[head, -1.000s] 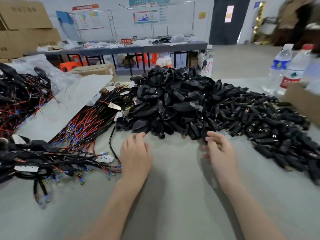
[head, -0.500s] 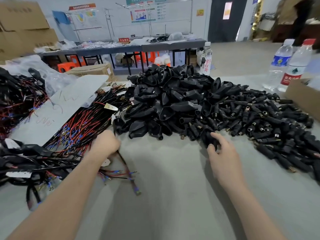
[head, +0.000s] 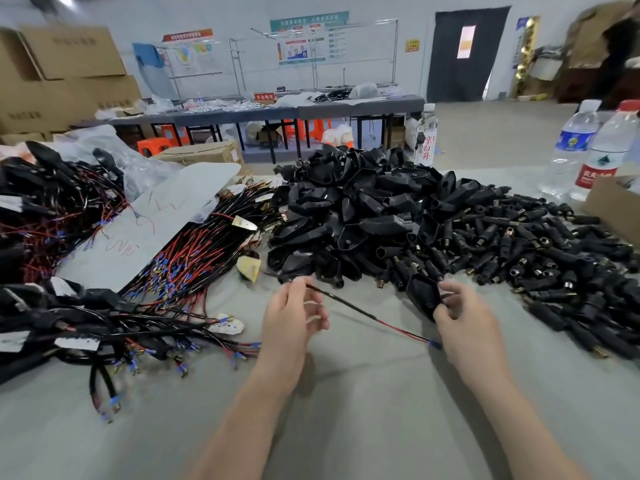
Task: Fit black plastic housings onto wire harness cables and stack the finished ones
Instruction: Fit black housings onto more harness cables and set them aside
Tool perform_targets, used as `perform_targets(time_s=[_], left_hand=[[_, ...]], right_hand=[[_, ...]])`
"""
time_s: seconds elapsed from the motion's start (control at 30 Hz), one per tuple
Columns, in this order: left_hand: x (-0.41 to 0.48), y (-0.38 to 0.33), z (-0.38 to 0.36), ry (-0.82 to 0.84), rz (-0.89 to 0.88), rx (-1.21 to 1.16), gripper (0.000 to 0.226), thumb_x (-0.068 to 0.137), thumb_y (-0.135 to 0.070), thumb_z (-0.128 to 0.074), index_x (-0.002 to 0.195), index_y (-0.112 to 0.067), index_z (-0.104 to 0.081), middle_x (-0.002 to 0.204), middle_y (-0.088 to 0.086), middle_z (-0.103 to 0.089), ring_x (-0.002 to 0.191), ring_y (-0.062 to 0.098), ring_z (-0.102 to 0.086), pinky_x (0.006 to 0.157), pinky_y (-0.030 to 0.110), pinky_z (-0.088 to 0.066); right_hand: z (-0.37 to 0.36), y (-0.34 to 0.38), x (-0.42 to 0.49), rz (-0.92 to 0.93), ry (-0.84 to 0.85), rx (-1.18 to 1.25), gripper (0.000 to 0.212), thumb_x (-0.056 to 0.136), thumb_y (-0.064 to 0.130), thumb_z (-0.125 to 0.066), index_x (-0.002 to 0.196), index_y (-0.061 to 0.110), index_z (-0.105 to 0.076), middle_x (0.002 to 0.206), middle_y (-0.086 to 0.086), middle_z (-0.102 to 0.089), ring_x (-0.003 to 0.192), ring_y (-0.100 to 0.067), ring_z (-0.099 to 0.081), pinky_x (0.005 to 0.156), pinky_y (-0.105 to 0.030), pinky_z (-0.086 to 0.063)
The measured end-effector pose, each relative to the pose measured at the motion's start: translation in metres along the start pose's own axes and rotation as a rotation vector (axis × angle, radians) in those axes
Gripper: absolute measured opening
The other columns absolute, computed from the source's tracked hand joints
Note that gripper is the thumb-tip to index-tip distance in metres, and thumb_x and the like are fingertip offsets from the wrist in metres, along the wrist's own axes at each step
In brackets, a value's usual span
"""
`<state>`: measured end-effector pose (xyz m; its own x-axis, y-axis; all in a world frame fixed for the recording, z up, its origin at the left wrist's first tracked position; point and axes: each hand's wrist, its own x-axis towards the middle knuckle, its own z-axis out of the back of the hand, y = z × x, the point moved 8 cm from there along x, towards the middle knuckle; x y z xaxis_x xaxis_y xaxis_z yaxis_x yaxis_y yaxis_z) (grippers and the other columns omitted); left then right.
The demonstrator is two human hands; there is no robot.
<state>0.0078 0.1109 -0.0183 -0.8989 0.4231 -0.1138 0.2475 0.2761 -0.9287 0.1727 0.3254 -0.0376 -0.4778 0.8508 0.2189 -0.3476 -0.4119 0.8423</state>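
While the left hand [head: 291, 320] pinches a thin black cable [head: 346, 306] near its upper end between thumb and forefinger, its other fingers loosely spread, the right hand [head: 464, 320] has its grip curled round one black housing [head: 420, 292], held just in front of the heap. The cable slants down to the right from the left grip into a red wire with a blue terminal [head: 434, 344] beside the right hand, apart from the housing.

Both hands hover over a grey counter [head: 346, 427]. Behind them rises a heap of black housings [head: 346, 216], with a spread of small barrel connectors [head: 554, 251] to its right. Left of the heap lies a bundle of red and black cables [head: 194, 258], a grey sheet [head: 145, 230] beside it, and nearer the person a tangle of tagged harnesses [head: 69, 323]. Two water bottles [head: 571, 147] and a cardboard box [head: 613, 206] stand at the far right. Across the room are a long table [head: 277, 112], stacked cartons [head: 52, 74] and a dark door [head: 464, 53].

Bare counter shows round the forearms, bounded by the harnesses on the left and the connectors on the right.
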Motion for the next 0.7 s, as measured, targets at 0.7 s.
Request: perform_targets(time_s=[0.7], left_hand=[[-0.029,0.028,-0.049,0.451,0.021,0.175,0.011,0.098,-0.017,-0.059,0.102,-0.008,-0.062,0.084,0.003,-0.070,0.067,0.015,-0.061,0.055,0.026,-0.050]], right_hand=[[-0.004,0.000,-0.003,-0.086,0.054,0.160,0.013,0.093,0.017,-0.058,0.094,0.029,-0.060,0.083,0.009,-0.068,0.064,0.004,-0.059,0.056,-0.017,-0.041]])
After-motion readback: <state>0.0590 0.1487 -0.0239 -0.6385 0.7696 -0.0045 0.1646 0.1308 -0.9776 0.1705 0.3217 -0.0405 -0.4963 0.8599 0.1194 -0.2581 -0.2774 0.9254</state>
